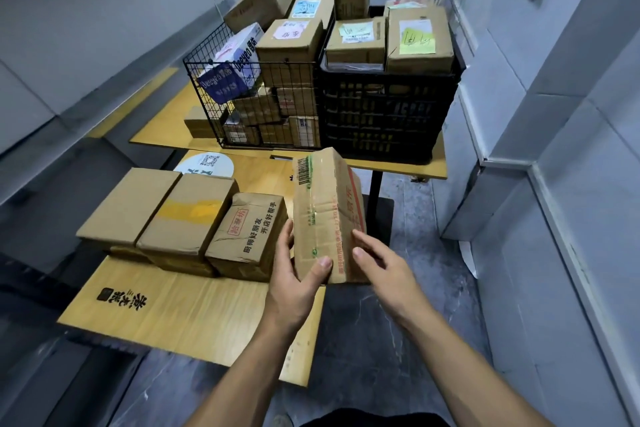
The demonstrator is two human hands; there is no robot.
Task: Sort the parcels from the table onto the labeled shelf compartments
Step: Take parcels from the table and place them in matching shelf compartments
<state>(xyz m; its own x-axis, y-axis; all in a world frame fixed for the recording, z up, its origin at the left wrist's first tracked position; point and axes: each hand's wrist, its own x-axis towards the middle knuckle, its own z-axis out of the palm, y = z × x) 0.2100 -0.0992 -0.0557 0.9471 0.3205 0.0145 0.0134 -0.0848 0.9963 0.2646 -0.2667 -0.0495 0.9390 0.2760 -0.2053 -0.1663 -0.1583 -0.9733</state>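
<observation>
Curled round the near left corner of the cardboard box, the left hand grips it with the thumb across the taped face. The right hand lays nearly straight fingers against the box's right edge, touching without wrapping round it.

The cardboard box stands on end, slightly tilted, in the air just past the right edge of the near table and over the grey floor. Its left edge sits just beside a printed box, the rightmost of three in a row on that table.

Behind it rises the black post of the far table. This table carries a wire basket and a black crate, both piled above their rims. The crate reaches close to that table's right edge.

A strip of floor runs open between the tables and the white wall on the right.
</observation>
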